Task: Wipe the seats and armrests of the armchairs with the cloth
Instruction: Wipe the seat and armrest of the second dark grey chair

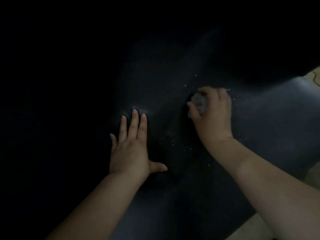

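Very dim, murky view, left side nearly black, faint light from right, soft blur throughout.

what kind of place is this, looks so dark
Probably a dim indoor sitting area: a dark padded armchair seat fills the view, pale floor shows at the right edge, and the right hand rubs a grey cloth on it.

A: We lose the armchair [173,84] in darkness across the whole left and top of the frame; we can't tell its seat from its back or armrest there.

B: And most of the cloth [199,103] is hidden inside the right hand [212,116]; only a grey wad shows at centre right.

A: Both forearms are cut off by the bottom edge. The pale specks near the cloth are too small for us to identify.
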A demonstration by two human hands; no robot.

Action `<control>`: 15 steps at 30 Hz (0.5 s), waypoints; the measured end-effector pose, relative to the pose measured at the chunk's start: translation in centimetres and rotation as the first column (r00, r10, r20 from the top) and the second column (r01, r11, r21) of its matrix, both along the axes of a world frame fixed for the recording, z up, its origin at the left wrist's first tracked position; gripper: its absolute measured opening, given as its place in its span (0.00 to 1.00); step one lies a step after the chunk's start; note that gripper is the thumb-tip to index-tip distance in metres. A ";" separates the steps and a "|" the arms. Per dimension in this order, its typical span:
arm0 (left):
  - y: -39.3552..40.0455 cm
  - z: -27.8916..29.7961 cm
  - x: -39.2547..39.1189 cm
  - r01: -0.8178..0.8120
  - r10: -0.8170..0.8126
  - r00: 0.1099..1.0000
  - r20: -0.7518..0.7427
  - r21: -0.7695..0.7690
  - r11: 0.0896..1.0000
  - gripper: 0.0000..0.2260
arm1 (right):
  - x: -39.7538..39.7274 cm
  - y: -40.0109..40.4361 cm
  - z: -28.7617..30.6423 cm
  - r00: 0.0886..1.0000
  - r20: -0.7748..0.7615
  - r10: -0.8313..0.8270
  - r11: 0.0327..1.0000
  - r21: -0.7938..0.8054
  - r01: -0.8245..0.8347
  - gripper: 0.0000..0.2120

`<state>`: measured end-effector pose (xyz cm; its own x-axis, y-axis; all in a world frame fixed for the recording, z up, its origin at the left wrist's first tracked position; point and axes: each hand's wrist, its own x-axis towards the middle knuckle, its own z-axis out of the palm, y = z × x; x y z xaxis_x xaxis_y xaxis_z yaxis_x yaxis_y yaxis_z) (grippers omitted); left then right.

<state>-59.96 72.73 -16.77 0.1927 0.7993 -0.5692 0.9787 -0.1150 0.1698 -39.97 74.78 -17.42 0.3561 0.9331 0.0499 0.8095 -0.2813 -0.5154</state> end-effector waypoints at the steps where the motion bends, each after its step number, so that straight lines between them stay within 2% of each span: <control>1: 0.0 0.0 0.0 0.000 0.000 1.000 -0.001 0.001 1.000 0.68 | -1.1 -0.3 0.1 0.999 -0.021 0.027 1.000 -0.005 -0.028 0.19; 2: 0.0 0.0 0.0 -0.005 0.005 1.000 0.000 0.003 1.000 0.68 | -2.9 -0.9 0.2 0.987 -0.034 0.160 0.987 -0.008 -0.160 0.19; 4: 0.0 0.1 0.0 -0.024 0.023 1.000 0.013 0.009 1.000 0.68 | -5.5 -2.8 0.3 0.863 -0.033 0.505 0.863 -0.021 -0.505 0.20; 5: -0.1 0.1 -0.1 -0.026 0.025 1.000 0.018 0.012 1.000 0.67 | -5.0 -2.8 0.3 0.811 0.003 0.585 0.811 -0.017 -0.584 0.20; 6: -0.1 0.1 -0.1 -0.020 0.020 1.000 0.019 0.016 1.000 0.67 | -3.7 -2.0 0.3 0.824 0.026 0.566 0.825 -0.023 -0.565 0.21; 8: -0.1 0.0 -0.1 -0.012 0.011 1.000 0.015 0.017 1.000 0.68 | -0.8 -0.7 -0.1 0.954 0.052 0.296 0.955 -0.021 -0.296 0.22; 9: -0.1 0.0 -0.2 -0.011 0.011 1.000 0.012 0.012 1.000 0.68 | -0.2 -0.4 -0.3 0.989 0.010 0.145 0.989 -0.023 -0.145 0.22; 10: 0.0 -0.1 -0.1 -0.010 0.010 1.000 0.009 0.009 1.000 0.68 | -0.6 -0.6 -0.3 0.997 -0.009 0.075 0.997 -0.022 -0.075 0.22; 11: 0.0 -0.1 -0.1 -0.009 0.009 1.000 0.004 0.010 1.000 0.67 | -2.0 -1.1 -0.3 0.992 -0.015 0.123 0.992 -0.025 -0.123 0.21; 12: 0.0 -0.1 -0.2 -0.011 0.010 1.000 0.002 0.012 1.000 0.67 | -3.5 -1.9 -0.2 0.967 -0.030 0.252 0.968 -0.019 -0.252 0.19; 14: 0.0 -0.1 -0.2 -0.017 0.017 1.000 0.006 0.023 1.000 0.67 | -5.1 -3.4 0.0 0.825 -0.028 0.565 0.825 -0.006 -0.565 0.16; 15: -0.1 -0.1 -0.2 -0.017 0.017 1.000 0.007 0.027 0.999 0.67 | -4.2 -3.3 0.0 0.775 0.012 0.632 0.775 -0.007 -0.632 0.15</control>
